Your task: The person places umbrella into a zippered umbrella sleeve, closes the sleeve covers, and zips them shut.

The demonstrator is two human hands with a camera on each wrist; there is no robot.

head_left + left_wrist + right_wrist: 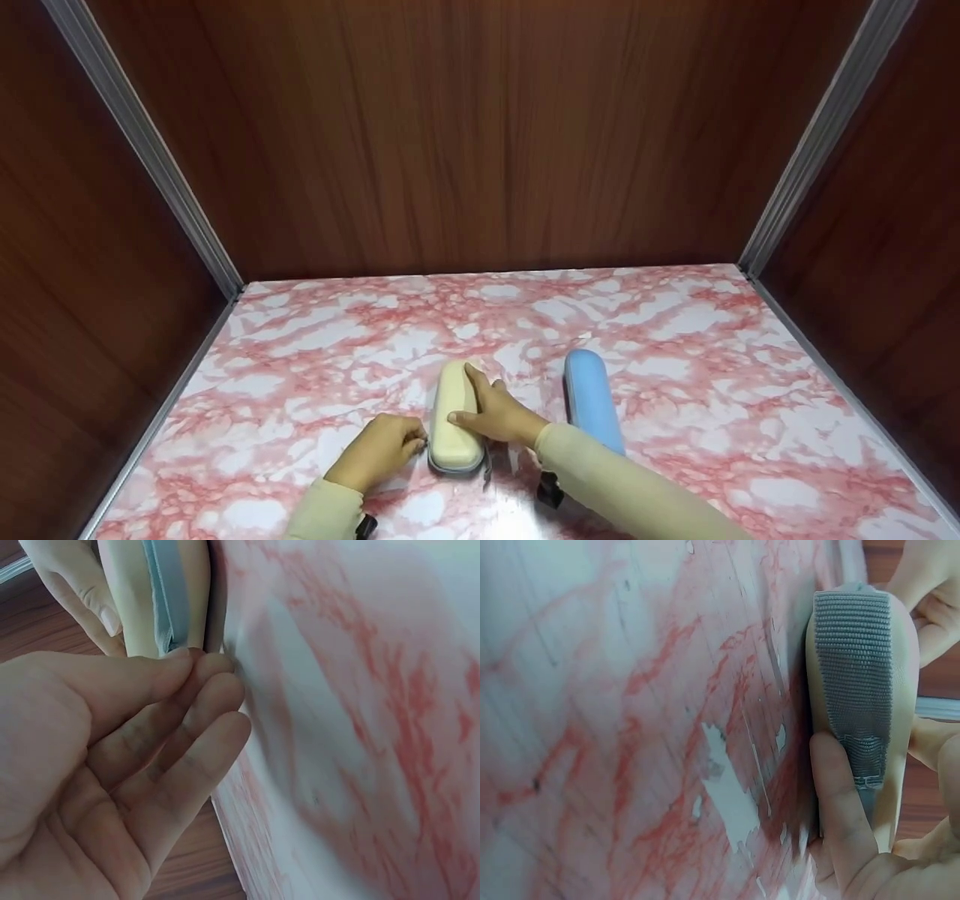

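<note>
A pale yellow zip case (456,446) lies lengthwise on the table. My right hand (501,412) holds it from the right, thumb over the top and fingers along its far side. A grey ribbed fabric strip (853,660) covers the case's side in the right wrist view, with one finger laid along its edge. At the near left side, my left hand (381,450) pinches the zipper pull between thumb and index finger. That pull is mostly hidden by the fingertips, right at the end of the blue-grey zipper tape (161,596).
A light blue case (592,397) lies to the right, its near end partly behind the right forearm. The table (300,330) has a red and white marbled top. Brown wood-grain panels (480,135) rise at the back and both sides.
</note>
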